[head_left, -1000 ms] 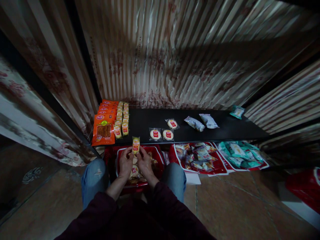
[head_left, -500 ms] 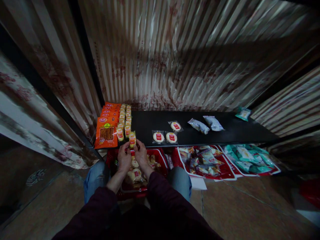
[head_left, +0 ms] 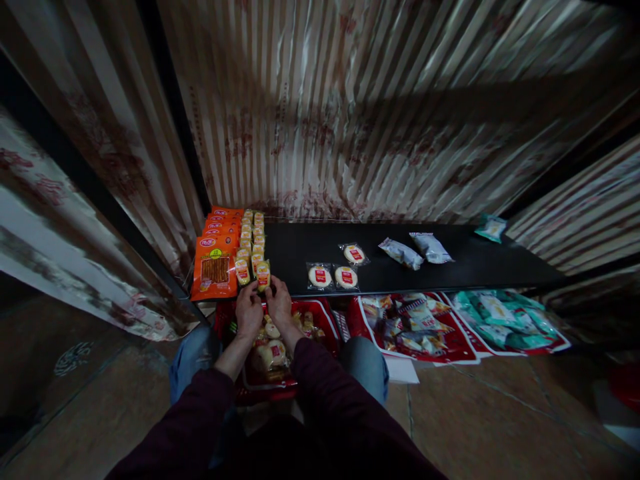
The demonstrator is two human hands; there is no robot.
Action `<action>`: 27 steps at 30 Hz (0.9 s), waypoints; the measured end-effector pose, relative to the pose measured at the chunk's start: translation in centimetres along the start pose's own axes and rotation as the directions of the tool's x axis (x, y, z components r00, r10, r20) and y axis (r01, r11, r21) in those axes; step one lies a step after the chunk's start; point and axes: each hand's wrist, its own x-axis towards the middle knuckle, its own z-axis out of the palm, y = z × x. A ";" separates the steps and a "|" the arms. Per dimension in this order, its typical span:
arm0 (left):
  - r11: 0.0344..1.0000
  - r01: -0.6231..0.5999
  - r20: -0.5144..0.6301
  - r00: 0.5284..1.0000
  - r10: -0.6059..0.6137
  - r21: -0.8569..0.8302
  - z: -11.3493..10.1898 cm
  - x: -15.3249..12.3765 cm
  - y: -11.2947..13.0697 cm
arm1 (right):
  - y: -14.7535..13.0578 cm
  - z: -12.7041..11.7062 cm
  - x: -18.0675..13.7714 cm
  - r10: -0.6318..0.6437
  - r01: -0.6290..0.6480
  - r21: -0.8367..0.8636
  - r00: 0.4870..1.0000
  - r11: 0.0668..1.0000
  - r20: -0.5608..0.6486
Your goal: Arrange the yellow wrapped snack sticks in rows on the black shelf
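Note:
Between the fingertips of my left hand (head_left: 249, 311) and my right hand (head_left: 279, 306) is a small yellow wrapped snack cake (head_left: 263, 275) with a red label. Both hands are closed on its lower part, at the shelf's front edge. It stands at the front of a row of like yellow cakes (head_left: 258, 241); a second such row (head_left: 245, 252) lies just left of it. Orange snack packets (head_left: 215, 268) overlap in a line at the shelf's left end. Below my wrists, a red basket (head_left: 329, 325) holds more wrapped cakes, partly hidden by my arms.
On the black shelf (head_left: 300, 241) lie three round white wrapped cakes (head_left: 346, 277), two silvery packets (head_left: 401, 253) and a teal packet (head_left: 492, 228). Beneath its front edge are a red basket of mixed packets (head_left: 419, 323) and another of teal packets (head_left: 501, 315). Curtains hang behind.
Both hands have moved slightly forward and left with the yellow cake, bringing it up against the front of the right-hand row. The view has shifted a little.

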 end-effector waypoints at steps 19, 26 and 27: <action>0.987 0.027 0.036 0.999 -0.034 0.161 0.5 1.8 -1.3 | -0.3 0.6 1.3 -0.018 0.034 -0.184 0.996 0.982 0.086; 0.963 -0.037 0.029 0.999 0.031 0.269 0.6 2.5 -1.8 | -0.8 0.5 1.4 -0.010 0.038 -0.256 0.994 0.966 0.109; 0.960 -0.042 0.025 0.999 0.036 0.276 0.6 2.5 -1.8 | -0.9 0.5 1.4 -0.007 0.037 -0.267 0.994 0.963 0.112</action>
